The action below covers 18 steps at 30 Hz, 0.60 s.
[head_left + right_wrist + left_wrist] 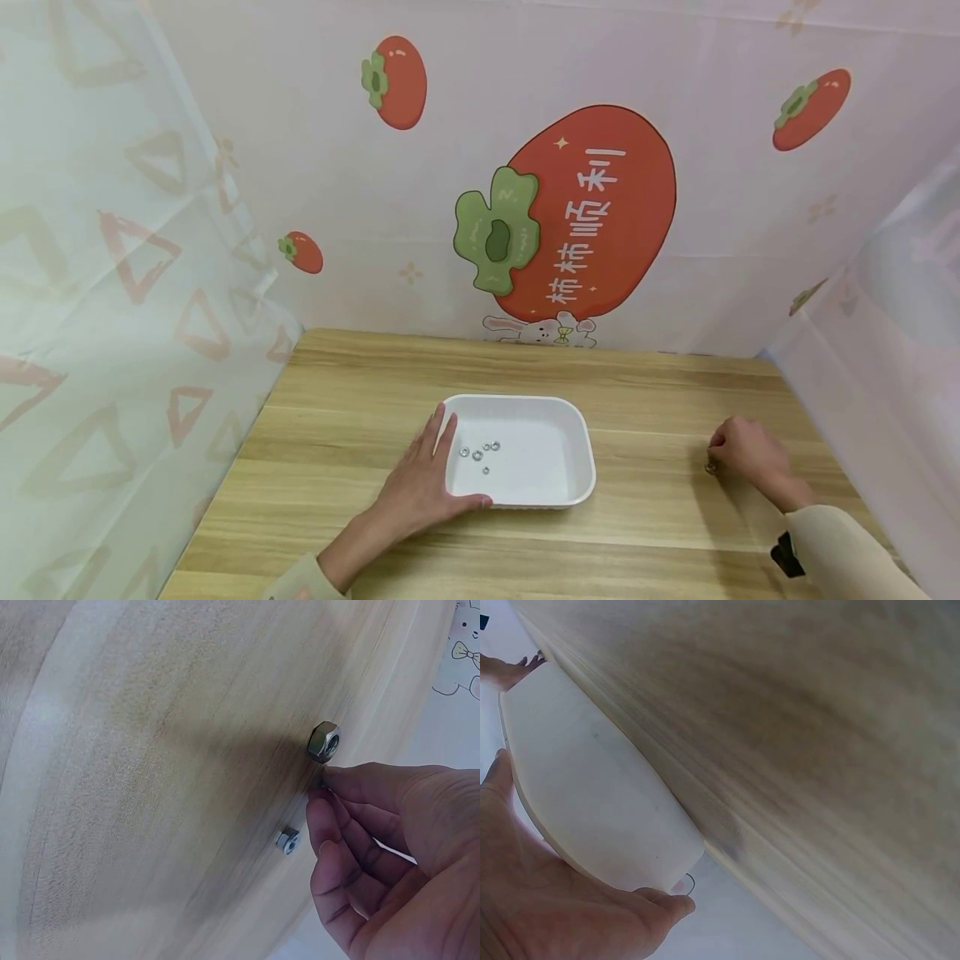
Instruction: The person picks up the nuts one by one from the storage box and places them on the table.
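Observation:
A white tray (525, 467) sits on the wooden table, with several small metal nuts (477, 456) in its left half. My left hand (420, 492) rests at the tray's near left corner, fingers stretched along the left side and thumb along the near rim. Over at the right, my right hand (752, 454) is low at the tabletop. In the right wrist view its thumb and forefinger pinch a small dark nut, mostly hidden by the fingertips. A larger hex nut (319, 742) lies just beside those fingertips, and a smaller flanged nut (286, 841) lies on their other side.
The wood-grain table (360, 375) meets a printed cloth backdrop (705, 208) at its far edge. More cloth hangs along the left and right sides. A black band (787, 556) is at the right sleeve.

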{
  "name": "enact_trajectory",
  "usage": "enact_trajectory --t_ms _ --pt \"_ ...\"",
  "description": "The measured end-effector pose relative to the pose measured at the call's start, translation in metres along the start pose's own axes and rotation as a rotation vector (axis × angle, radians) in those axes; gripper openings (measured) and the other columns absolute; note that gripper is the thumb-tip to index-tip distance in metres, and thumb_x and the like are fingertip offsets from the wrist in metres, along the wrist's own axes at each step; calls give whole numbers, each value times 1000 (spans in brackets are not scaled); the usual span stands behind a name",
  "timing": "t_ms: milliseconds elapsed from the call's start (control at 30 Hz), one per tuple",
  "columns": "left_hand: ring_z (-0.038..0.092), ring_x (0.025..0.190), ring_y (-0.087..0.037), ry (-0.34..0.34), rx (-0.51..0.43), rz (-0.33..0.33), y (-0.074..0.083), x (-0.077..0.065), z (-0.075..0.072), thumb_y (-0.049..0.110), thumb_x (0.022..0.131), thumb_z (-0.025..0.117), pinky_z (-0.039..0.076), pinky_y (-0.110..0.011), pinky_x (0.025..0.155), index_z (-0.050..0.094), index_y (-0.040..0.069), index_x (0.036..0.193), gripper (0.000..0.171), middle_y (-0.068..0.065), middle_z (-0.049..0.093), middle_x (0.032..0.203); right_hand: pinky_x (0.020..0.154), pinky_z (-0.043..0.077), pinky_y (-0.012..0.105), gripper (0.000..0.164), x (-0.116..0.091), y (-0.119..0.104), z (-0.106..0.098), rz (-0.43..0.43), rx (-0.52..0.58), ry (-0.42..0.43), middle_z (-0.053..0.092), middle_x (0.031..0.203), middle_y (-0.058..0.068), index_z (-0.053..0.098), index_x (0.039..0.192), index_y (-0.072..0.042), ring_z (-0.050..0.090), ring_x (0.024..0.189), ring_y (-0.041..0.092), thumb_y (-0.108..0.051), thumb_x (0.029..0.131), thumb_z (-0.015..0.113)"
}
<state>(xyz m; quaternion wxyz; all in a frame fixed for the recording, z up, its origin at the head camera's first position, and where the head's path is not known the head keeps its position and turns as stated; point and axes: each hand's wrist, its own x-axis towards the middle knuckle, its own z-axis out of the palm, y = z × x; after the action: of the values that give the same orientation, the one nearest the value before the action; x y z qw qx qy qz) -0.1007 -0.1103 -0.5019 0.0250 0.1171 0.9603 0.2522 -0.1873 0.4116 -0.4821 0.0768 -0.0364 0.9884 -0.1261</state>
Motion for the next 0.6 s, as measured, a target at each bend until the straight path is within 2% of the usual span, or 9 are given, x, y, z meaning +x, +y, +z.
enact_trajectory --t_ms 200,333,400,433,500,533,600 --pt "28 157 -45 2 -4 1 1 0 0 81 73 78 36 -60 121 21 6 169 134 -13 7 179 54 47 37 12 0 1 0 5 -2 -1 75 81 7 78 77 -14 58 68 20 -7 82 68" --pt "29 157 -45 3 2 2 1 0 0 82 73 78 37 -59 121 21 6 169 134 -13 7 178 54 49 37 10 -1 1 -1 -1 -2 -1 76 85 11 79 80 -10 60 68 19 -8 83 70" --pt "30 156 -45 4 2 3 1 0 -1 82 73 78 37 -59 121 21 6 169 135 -14 7 178 51 44 34 10 -2 0 -1 3 5 0 72 78 9 75 76 -8 54 63 16 -9 83 69" --pt "30 156 -45 4 3 3 1 0 -1 82 73 78 37 -59 121 21 6 169 135 -14 7 178 51 43 34 10 -3 0 -2 -1 4 9 74 81 13 76 79 -6 53 63 16 -9 84 69" --pt "30 156 -46 4 4 3 1 0 -1 81 74 78 37 -60 121 21 6 169 135 -14 7 178 51 35 32 11 -3 -2 -3 1 9 24 67 75 10 73 78 -6 45 61 15 -12 86 68" --pt "29 156 -46 4 5 3 1 0 -1 81 74 78 37 -59 121 21 5 169 135 -14 7 178 51 36 33 12 -3 -4 -4 -4 8 33 68 76 12 73 80 -5 45 61 16 -13 88 68" --pt "29 156 -46 2 8 0 1 0 0 81 73 78 37 -59 121 21 6 169 135 -14 7 178 51 44 36 17 -4 -10 -5 -33 -6 59 71 82 17 75 87 0 53 62 18 -16 92 71"
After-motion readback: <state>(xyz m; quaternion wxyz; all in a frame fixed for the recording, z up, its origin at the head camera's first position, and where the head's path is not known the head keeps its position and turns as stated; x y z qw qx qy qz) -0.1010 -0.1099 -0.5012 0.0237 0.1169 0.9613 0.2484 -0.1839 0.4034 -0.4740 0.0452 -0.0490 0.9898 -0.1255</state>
